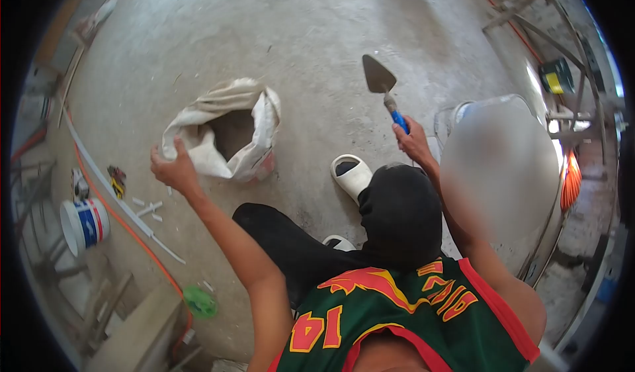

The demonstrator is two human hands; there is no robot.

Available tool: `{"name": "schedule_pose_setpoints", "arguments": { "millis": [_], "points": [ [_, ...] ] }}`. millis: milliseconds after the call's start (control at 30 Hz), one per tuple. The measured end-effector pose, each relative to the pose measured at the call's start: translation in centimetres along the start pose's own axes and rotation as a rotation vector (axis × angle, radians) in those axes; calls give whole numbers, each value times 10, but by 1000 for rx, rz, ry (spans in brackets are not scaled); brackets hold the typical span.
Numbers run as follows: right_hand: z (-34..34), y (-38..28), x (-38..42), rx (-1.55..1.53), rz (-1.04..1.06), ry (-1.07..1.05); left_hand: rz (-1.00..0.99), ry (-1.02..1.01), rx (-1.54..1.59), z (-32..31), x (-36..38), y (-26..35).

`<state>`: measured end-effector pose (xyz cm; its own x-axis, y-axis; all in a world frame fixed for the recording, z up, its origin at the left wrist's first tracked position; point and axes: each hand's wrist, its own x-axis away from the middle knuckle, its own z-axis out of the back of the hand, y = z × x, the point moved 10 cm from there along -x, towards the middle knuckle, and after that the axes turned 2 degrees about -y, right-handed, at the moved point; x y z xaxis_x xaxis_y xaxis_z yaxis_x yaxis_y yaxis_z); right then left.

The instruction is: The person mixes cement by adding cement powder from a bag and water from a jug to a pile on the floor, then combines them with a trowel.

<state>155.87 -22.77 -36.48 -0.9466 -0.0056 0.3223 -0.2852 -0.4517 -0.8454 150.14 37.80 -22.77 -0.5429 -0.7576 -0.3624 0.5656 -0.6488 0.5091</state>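
A white woven sack (pixel 266 120) stands on the floor in front of me, its mouth open and its rim rolled and creased. Grey powder (pixel 236 134) shows inside it. My left hand (pixel 173 167) is closed on the sack's near left rim, with the thumb over the edge. In my right hand (pixel 413 140) is a pointing trowel (pixel 379 74), gripped by its blue handle. The blade points up and away from me, off to the right of the sack, touching nothing. No powder heap can be made out on the blade.
Beside my right arm stands a large pale bucket (pixel 456 110), partly blurred. At left are a white paint bucket (pixel 84 226), an orange hose (pixel 132 223) and white strips (pixel 149 208). A dark green bucket (pixel 557 76) is at right. My sandal (pixel 352 175) is near the sack.
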Motion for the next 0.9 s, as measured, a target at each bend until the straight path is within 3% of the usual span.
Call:
{"name": "schedule_pose_setpoints", "arguments": {
  "millis": [100,167,233,300,367,467,567,633,700,900],
  "points": [
    [-8,-11,-39,247,156,61,257,-34,-48,-24,43,-44],
    [-17,-18,-64,241,138,50,358,-66,-41,-45,84,-53],
    [-27,-34,-82,356,250,119,403,-122,183,-73,103,-64],
    [-40,-42,-89,227,247,120,590,-208,382,-93,125,-80],
    [-62,-60,-88,-13,229,31,585,-244,765,-100,138,-71],
    [-100,-123,-77,-25,343,-166,606,-436,740,-95,144,-73],
    [-153,-201,-58,215,503,-365,498,-395,617,-87,142,-83],
    [-203,-235,-47,373,690,-475,549,-366,622,-83,143,-88],
    [-254,-244,-39,581,618,-727,586,-350,690,-85,143,-88],
    [-371,-217,-57,1027,849,-766,547,-304,839,-88,133,-73]
  ]
}}
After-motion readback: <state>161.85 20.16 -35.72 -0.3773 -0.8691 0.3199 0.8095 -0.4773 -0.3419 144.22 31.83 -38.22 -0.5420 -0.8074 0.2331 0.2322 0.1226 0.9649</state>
